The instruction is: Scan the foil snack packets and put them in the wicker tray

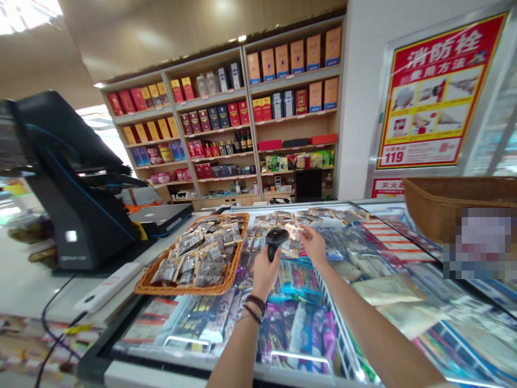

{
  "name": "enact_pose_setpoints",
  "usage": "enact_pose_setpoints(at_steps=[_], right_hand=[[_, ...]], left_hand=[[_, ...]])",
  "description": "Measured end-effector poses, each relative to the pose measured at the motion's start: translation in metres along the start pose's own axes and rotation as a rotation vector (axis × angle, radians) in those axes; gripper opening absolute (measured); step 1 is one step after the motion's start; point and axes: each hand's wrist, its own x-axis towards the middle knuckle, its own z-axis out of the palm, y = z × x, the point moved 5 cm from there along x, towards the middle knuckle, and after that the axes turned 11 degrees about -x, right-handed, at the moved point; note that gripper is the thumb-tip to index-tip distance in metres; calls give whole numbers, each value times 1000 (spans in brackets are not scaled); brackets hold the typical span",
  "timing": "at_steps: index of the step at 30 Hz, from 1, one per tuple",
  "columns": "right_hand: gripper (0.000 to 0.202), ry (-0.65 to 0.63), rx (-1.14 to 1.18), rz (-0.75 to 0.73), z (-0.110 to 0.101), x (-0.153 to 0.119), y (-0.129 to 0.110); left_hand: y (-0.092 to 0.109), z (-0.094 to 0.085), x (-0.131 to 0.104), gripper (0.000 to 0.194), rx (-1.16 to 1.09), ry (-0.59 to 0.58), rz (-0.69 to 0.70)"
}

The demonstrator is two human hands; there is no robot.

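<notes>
Basket [226, 280] of packets left of scanner [276, 237], till [76, 183] beyond.

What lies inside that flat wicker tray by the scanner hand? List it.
The wicker tray holds a heap of small clear packets with dark contents, piled in layers. The tray's bottom and the lowest packets are covered. The left hand grips a barcode scanner beside it.

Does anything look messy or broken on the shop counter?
Nothing looks broken or spilled. The basket sits flat on the glass counter, its packets heaped loosely. The left hand grips a scanner; the right hand touches a small packet on the glass.
</notes>
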Motion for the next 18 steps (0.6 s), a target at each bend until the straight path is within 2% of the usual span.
enact_pose_setpoints(at_steps=[18], right_hand=[[41,-9,-42,22,-2,-1,-5]], left_hand=[[4,0,-2,39,1,-21,24]])
